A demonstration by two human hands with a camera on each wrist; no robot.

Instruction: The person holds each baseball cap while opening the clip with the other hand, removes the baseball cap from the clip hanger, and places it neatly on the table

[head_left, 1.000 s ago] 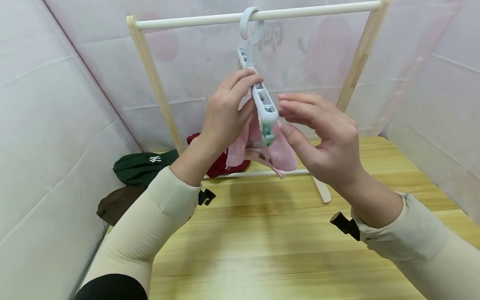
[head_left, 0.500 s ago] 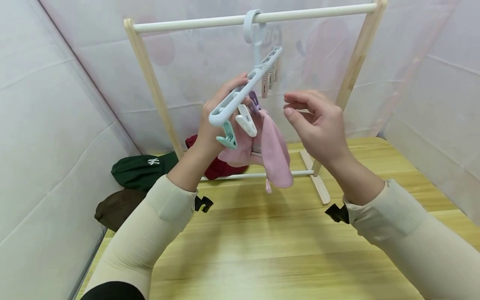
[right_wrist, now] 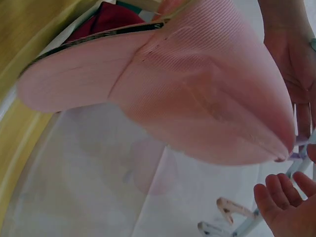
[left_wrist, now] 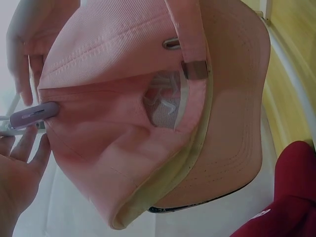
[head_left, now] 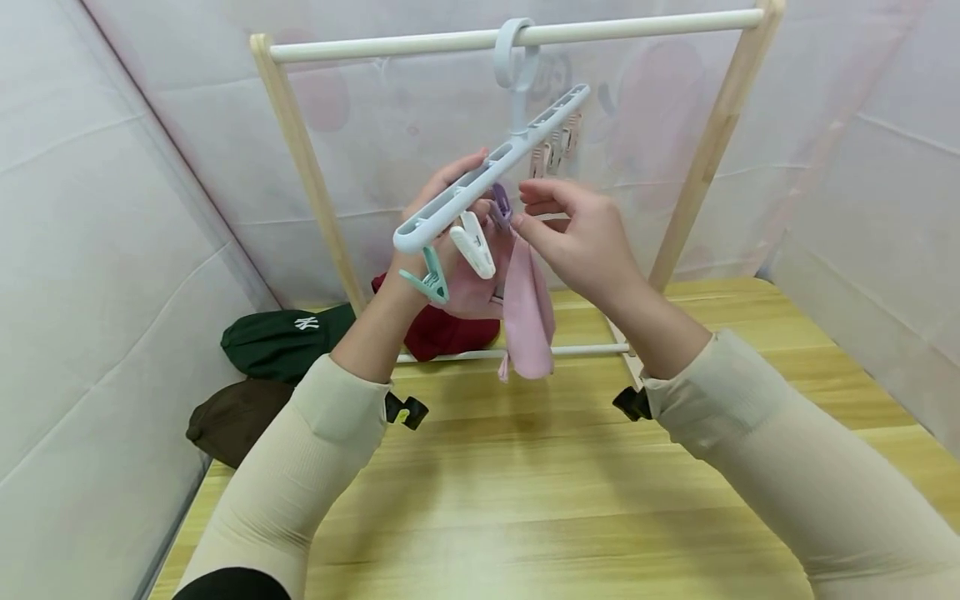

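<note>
Right hand brought in to the purple clip

The clip hanger (head_left: pixel 480 179) is held tilted in the left hand (head_left: pixel 442 250) — the right hand (head_left: pixel 581 237), half a second ago apart, is now pinched at the purple clip (head_left: pixel 501 204) above the pink cap (head_left: pixel 527 312).

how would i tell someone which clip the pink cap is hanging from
Find the white rail of the wooden rack; a pale blue clip hanger hooks over it. The cap hangs from the purple clip, beside a white clip and a green clip.
</note>
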